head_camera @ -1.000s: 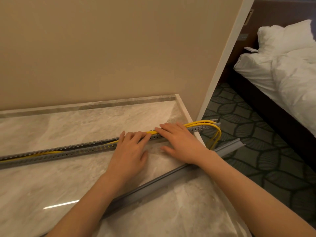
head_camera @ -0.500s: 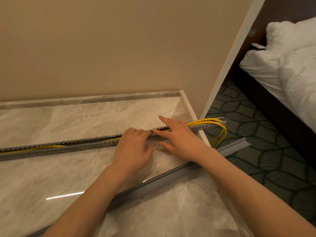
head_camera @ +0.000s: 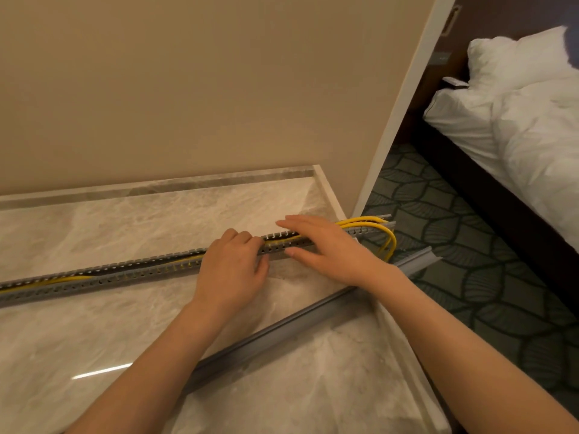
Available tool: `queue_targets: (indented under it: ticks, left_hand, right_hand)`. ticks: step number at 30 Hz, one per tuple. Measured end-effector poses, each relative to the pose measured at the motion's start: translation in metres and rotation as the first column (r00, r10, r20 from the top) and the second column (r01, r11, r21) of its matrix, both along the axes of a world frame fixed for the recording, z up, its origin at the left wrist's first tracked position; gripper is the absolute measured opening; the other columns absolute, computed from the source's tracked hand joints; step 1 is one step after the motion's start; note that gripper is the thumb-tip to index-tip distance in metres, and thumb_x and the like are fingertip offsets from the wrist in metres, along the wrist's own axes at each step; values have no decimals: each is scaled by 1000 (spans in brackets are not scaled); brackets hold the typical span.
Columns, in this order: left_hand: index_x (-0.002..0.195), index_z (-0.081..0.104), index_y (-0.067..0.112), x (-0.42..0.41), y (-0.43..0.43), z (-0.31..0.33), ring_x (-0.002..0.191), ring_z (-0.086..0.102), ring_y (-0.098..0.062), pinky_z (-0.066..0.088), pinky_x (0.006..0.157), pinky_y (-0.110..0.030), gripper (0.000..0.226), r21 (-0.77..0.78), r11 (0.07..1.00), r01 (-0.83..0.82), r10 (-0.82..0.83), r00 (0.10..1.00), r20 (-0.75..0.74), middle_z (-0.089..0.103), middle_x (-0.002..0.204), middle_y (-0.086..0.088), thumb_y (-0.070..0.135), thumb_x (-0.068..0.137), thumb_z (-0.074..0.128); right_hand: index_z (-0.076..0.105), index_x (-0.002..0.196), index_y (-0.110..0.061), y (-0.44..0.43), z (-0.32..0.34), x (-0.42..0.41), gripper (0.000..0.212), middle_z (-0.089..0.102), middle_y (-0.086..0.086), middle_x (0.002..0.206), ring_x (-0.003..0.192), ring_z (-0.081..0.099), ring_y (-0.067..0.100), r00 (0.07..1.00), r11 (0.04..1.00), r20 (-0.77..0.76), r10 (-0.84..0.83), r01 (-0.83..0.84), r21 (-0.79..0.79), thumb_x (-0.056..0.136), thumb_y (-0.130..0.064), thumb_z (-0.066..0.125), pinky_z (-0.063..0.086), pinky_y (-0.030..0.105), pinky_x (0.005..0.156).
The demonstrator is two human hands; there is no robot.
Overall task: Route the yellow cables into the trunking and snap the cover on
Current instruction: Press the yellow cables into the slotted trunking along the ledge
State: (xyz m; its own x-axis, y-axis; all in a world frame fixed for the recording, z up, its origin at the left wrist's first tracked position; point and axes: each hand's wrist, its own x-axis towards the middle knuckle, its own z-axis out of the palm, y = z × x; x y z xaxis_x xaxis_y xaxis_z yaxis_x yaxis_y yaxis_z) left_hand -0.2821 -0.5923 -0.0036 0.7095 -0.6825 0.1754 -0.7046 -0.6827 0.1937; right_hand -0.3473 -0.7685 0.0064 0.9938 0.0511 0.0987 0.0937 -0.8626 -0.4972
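Observation:
A long grey slotted trunking (head_camera: 125,272) lies across the marble floor from the left edge to the wall corner. Yellow cables (head_camera: 369,222) run inside it and loop out of its right end down toward the carpet. My left hand (head_camera: 232,267) rests on the trunking's middle with its fingers curled over the channel. My right hand (head_camera: 326,245) lies just to the right, its straight fingers pressing flat on the cables and the top of the trunking. The grey cover strip (head_camera: 282,336) lies loose on the floor, running diagonally under both forearms.
A beige wall (head_camera: 188,89) stands right behind the trunking and ends in a white corner post (head_camera: 398,120). Patterned dark carpet (head_camera: 470,277) begins past the marble's raised edge. A bed with white bedding (head_camera: 526,120) stands at the right.
My left hand's fingers have curled over the trunking where they lay straighter a second ago. My right hand has slid slightly left along the channel. The view has shifted a little.

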Motion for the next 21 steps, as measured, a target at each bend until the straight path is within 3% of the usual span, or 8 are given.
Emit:
queue_targets:
  ticks: [2, 6, 9, 12, 14, 17, 21]
  left_hand:
    - [87, 69, 9, -1, -4, 1, 74, 57, -27, 48, 60, -38, 19, 0, 1000, 12, -12, 1000, 3, 66, 77, -5, 23, 80, 59]
    - [93, 68, 10, -10, -25, 8, 75, 58, -27, 51, 61, -36, 39, -1, 993, 117, -117, 993, -5, 66, 82, -5, 32, 80, 39]
    - [108, 64, 7, -20, -45, 9, 87, 58, -30, 52, 70, -38, 35, -14, 981, 191, -191, 982, 6, 65, 98, -9, 23, 77, 59]
    - [121, 55, 3, -29, -60, 4, 100, 56, -31, 49, 86, -38, 53, 12, 967, 255, -255, 966, 26, 60, 115, -12, 21, 72, 66]
    - [128, 49, 3, -35, -67, 0, 108, 52, -33, 46, 94, -40, 60, 50, 962, 268, -269, 963, 12, 54, 124, -14, 26, 75, 63]
    - [131, 45, 2, -39, -70, -2, 111, 50, -35, 45, 94, -42, 65, 97, 964, 248, -252, 967, 30, 52, 126, -16, 28, 75, 64]
    - [143, 29, 3, -37, -69, -3, 122, 40, -34, 34, 106, -40, 72, 174, 946, 272, -280, 960, 23, 41, 139, -15, 35, 83, 54]
  right_hand:
    - [46, 136, -22, -11, 10, -3, 45, 48, -1, 139, 130, 40, 11, 998, 999, 38, -45, 45, 10, 92, -30, 55, 30, 27, 109]
    - [46, 134, -24, -46, 28, -24, 46, 50, -6, 135, 124, 44, 8, 958, 960, 70, -279, 277, 32, 90, -27, 59, 31, 17, 98]
    - [40, 137, -22, -77, 32, -41, 63, 47, -2, 138, 127, 43, 15, 897, 900, 74, -436, 434, 47, 81, -21, 69, 33, 25, 100]
    - [26, 143, -22, -98, 30, -56, 89, 40, 4, 145, 131, 39, 19, 867, 873, -128, -482, 488, 21, 71, -20, 79, 34, 32, 104]
    - [22, 144, -22, -105, 23, -63, 95, 42, 7, 143, 128, 44, 22, 843, 872, -241, -480, 490, -22, 69, -17, 80, 39, 35, 103]
    - [29, 140, -19, -110, 11, -64, 84, 50, 8, 137, 116, 55, 22, 833, 869, -267, -485, 494, -33, 72, -12, 77, 48, 37, 95]
    - [35, 135, -19, -114, 2, -58, 68, 57, 8, 128, 100, 63, 22, 811, 838, -216, -544, 539, -86, 78, -11, 71, 53, 39, 86]
